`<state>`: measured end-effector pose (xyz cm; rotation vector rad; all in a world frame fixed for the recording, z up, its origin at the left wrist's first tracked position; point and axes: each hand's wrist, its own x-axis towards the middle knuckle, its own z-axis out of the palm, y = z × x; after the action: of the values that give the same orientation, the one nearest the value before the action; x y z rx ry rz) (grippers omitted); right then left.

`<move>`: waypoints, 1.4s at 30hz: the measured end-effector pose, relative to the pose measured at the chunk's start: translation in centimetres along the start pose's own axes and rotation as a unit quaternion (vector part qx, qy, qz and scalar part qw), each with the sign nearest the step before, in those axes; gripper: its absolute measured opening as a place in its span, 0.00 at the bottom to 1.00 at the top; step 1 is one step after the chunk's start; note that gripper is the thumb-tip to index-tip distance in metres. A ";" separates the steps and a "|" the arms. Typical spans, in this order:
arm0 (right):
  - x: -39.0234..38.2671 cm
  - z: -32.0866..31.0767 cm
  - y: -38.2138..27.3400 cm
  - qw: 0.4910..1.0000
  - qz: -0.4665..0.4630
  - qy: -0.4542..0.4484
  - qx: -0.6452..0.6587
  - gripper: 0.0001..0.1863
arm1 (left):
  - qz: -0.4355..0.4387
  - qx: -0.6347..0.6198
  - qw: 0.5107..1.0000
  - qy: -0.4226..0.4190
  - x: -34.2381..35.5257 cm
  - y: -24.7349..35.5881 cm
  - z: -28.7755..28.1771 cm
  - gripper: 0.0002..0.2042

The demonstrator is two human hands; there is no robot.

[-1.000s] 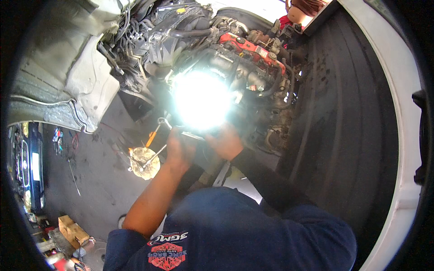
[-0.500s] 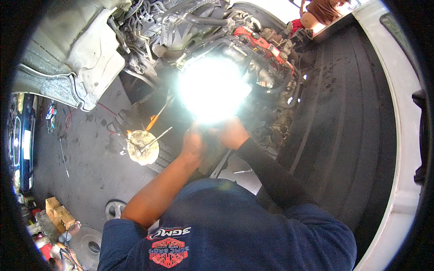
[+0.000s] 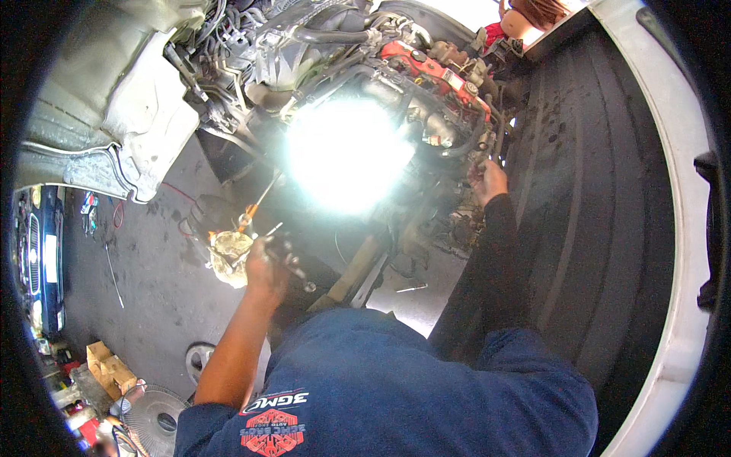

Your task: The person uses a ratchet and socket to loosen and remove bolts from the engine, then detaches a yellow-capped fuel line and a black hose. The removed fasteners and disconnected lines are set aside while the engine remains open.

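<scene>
I'm watching two hands from here, both bare, working well apart. The left hand (image 3: pixel 268 266) is closing its fingers around one metal tool (image 3: pixel 297 270), whose ring end is sticking out toward the right; motion is blurring it, so I'm not telling its exact kind. The right hand (image 3: pixel 487 183) is reaching farther forward, fingers curling in at the near right end of one engine (image 3: pixel 438 129); I cannot tell whether they are gripping anything or only touching.

The engine is spreading ahead of and between both hands, with one red cover (image 3: pixel 438 72) lying beyond the right hand. One white glare (image 3: pixel 346 156) is hiding its middle.

Of containers, I'm counting one pale round dish (image 3: pixel 227 263) just left of the left hand. One orange-handled tool (image 3: pixel 249 215) is lying at its far edge, shaft pointing forward; the hand is partly covering the dish, so I'm not seeing all its contents. One tan box (image 3: pixel 110 369) is sitting well behind and left of that hand, its inside not showing clearly to me.

Near the box, one fan (image 3: pixel 154 419) is standing. One thin rod (image 3: pixel 114 276) is lying on the floor (image 3: pixel 164 263), well left of the left hand. One slim tool (image 3: pixel 412 289) is lying between the hands, nearer the body.
</scene>
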<state>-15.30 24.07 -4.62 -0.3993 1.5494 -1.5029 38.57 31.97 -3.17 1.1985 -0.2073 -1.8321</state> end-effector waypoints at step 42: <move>13.6 -3.5 7.1 0.953 0.016 -0.104 -0.285 0.22 | -0.010 0.070 0.979 0.192 -2.0 -0.2 -13.1 0.08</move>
<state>-22.71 17.33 -16.71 -0.8298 1.7885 -0.9273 49.13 37.73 -8.78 1.6308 -0.1055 -1.5855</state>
